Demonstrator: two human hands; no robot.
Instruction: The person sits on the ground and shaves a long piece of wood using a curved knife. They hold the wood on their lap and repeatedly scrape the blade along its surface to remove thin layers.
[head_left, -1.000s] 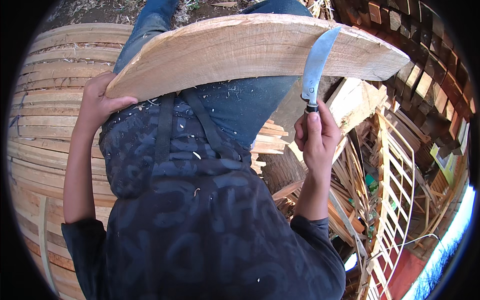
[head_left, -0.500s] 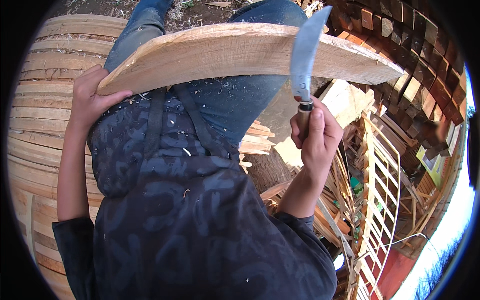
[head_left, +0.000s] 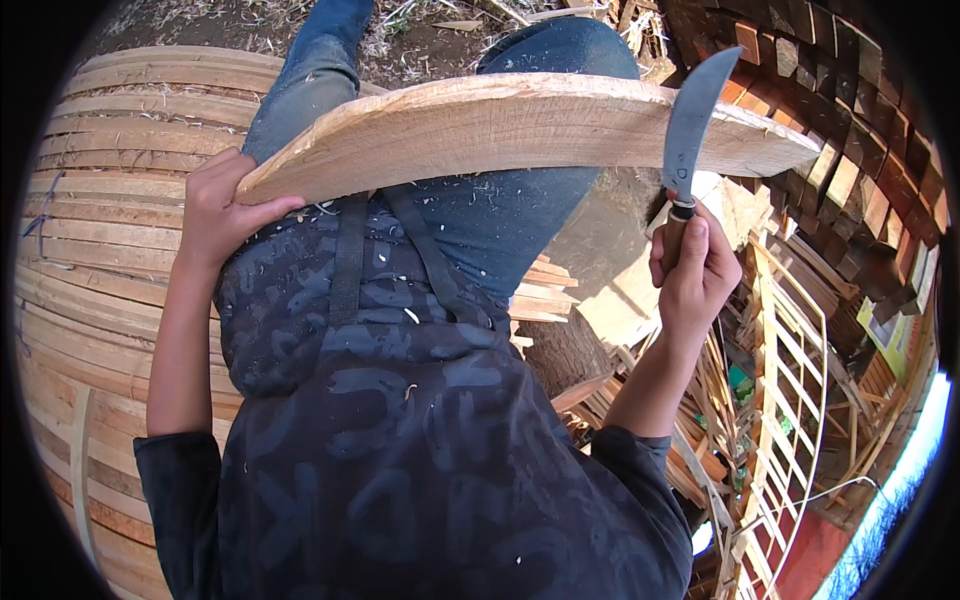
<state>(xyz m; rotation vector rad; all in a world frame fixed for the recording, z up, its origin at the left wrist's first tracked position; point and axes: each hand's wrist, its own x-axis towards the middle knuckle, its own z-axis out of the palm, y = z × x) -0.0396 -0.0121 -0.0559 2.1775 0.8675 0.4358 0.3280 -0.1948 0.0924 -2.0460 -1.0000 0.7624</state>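
A long, curved wooden plank (head_left: pixel 480 125) lies across my lap, its upper edge rough and bowed. My left hand (head_left: pixel 225 195) grips the plank's left end, thumb on the near face and fingers behind it. In my right hand (head_left: pixel 697 260) is a knife (head_left: pixel 695 125) with a broad curved blade and a brown wooden handle, held with the tip pointing up. The blade stands in front of the plank's right part in the picture; whether it touches the wood I cannot tell. Small wood shavings dot my dark shirt and jeans.
Stacked light slats (head_left: pixel 110 210) fill the left side. Piled reddish-brown wood blocks (head_left: pixel 850 100) rise at the upper right. At the lower right stand a slatted wooden frame (head_left: pixel 785 400) and loose split strips. A log (head_left: pixel 565 355) lies beside my right arm, and shavings litter the far ground.
My right hand has moved the knife to the right, toward the plank's right end. The whole scene has shifted a little rightward and down in view. My left hand keeps its grip.
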